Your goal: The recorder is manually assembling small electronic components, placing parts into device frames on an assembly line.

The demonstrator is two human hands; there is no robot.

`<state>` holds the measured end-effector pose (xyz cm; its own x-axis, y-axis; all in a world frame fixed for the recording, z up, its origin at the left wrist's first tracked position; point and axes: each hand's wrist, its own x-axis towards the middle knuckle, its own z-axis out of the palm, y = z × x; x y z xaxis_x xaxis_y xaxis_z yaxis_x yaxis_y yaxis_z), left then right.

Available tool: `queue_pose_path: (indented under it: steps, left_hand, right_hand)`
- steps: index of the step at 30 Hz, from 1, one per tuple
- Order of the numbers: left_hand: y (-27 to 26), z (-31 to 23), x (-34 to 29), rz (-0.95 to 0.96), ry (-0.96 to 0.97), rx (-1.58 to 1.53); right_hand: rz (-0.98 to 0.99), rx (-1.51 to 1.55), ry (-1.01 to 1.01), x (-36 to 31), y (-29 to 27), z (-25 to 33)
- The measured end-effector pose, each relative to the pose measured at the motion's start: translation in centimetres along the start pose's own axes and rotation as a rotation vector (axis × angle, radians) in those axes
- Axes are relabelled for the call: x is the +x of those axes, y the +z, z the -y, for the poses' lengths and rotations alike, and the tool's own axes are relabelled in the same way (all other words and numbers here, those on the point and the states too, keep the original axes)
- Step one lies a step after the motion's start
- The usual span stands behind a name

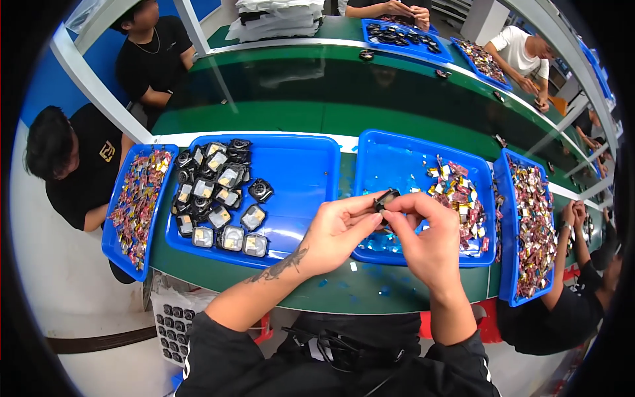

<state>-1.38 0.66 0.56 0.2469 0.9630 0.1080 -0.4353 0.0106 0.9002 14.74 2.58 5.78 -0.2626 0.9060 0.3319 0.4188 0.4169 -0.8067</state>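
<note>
Left hand [334,231] and right hand [430,238] pinch one small black case [387,198] at fingertips | it is above middle blue tray [390,169] holding coloured pieces [456,192] | seems light, stiff, rather fragile; better to hold by edges | black units [218,177] lie in left tray [297,185].

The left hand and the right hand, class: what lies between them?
A small black part, held in the fingertips of the left hand, with the right hand pinching at it. The head view shows this.
</note>
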Motion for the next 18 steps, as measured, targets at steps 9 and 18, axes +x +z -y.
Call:
queue_pose_path:
  steps: [9, 18]
  left_hand:
    - [-0.1, -0.1, 0.0, 0.016, -0.015, 0.070]
    - [-0.4, 0.0, 0.1, 0.007, -0.074, 0.058]
  right_hand:
    - [0.010, -0.038, -0.011, 0.1, 0.1, -0.2]
    - [-0.045, -0.246, -0.122, 0.3, -0.4, -1.6]
